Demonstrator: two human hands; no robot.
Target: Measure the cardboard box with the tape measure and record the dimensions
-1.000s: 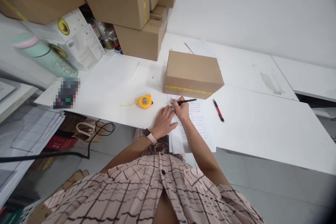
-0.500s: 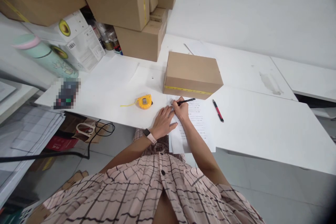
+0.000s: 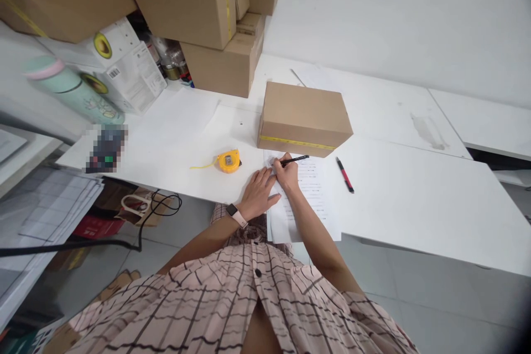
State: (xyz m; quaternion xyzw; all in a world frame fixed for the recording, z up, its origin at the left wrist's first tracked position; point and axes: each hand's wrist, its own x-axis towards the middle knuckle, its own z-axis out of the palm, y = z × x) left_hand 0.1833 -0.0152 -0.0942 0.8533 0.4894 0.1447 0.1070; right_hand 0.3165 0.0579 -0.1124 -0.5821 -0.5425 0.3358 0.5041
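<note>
Between the fingers of my right hand (image 3: 286,174) is a black pen (image 3: 296,160), its tip end hidden by the fingers near the upper left of a printed sheet of paper (image 3: 311,199). My left hand (image 3: 258,193) lies flat with its fingers stretched out, at the left edge of the sheet and partly on the white table (image 3: 406,193). Just beyond the paper stands a closed cardboard box (image 3: 305,113) with yellow measuring tape along its lower front edge. A yellow tape measure (image 3: 228,161) sits left of my left hand, a short piece of tape pulled out.
A red and black pen (image 3: 344,175) lies right of the paper. Large cardboard boxes (image 3: 182,0) are stacked at the back left. A mint-green bottle (image 3: 74,91) leans near white avocado-print boxes (image 3: 130,74), with a blurred-out dark object (image 3: 105,148) in front.
Almost nothing differs. Both hands and the black pen stay at the same place on the paper, and the view has shifted very slightly.
</note>
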